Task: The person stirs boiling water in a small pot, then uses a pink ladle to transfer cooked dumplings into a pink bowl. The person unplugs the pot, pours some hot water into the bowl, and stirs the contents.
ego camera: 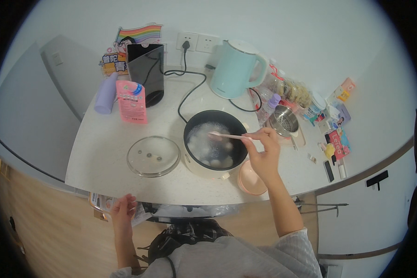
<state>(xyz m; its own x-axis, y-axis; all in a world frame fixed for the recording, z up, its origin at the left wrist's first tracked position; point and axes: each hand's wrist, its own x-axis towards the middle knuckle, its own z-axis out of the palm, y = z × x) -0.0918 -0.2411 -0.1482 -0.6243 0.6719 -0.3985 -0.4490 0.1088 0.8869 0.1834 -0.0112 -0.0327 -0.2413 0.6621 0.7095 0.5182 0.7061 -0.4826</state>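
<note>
My right hand point(265, 153) grips the handle of a pale pink spoon point(229, 136), whose bowl end is over an electric cooking pot point(189, 158). Inside the pot's dark interior are cloudy, bubbling water and several pale round pieces point(227, 161). A peach-coloured bowl point(250, 180) stands against the pot's lower right, partly behind my wrist. To the pot's left, a glass lid point(153, 166) lies flat on the pale countertop point(100, 166). My left hand point(124, 205) is at the counter's front edge, fingers loosely curled, with nothing seen in it.
A mint-green electric kettle point(231, 73) stands behind the pot, its cord beside it. Back left are a pink pouch point(132, 104), a purple bottle point(106, 95) and a dark holder point(147, 69). On the right are a steel strainer basket point(283, 121), a bottle, food packets and boxes.
</note>
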